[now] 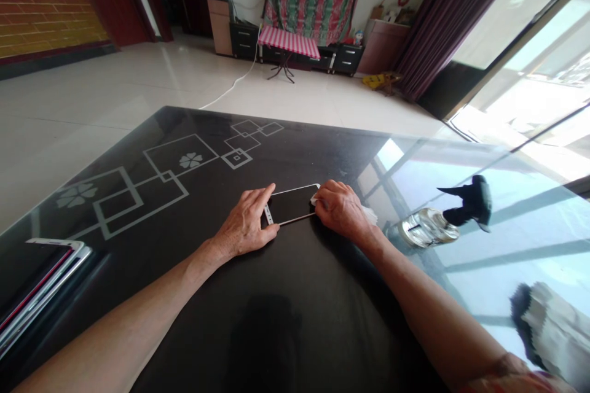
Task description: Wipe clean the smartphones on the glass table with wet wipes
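Observation:
A smartphone [294,204] with a dark screen and white ends lies on the glossy black table [276,295]. My left hand [249,221] grips its left end, thumb on the near edge and fingers at the far edge. At the phone's right end, my right hand [340,207] is closed on a crumpled white tissue [370,215], pressed against the screen. Part of the tissue sticks out past the hand; the rest is hidden under the fingers. The phone's right end is partly covered.
A clear spray bottle [428,227] with a black trigger head lies on its side at right. Nearer, a crumpled pale cloth [555,331] rests at the right edge. Stacked phones or tablets [46,295] lie at left. A striped small table [289,42] stands across the room.

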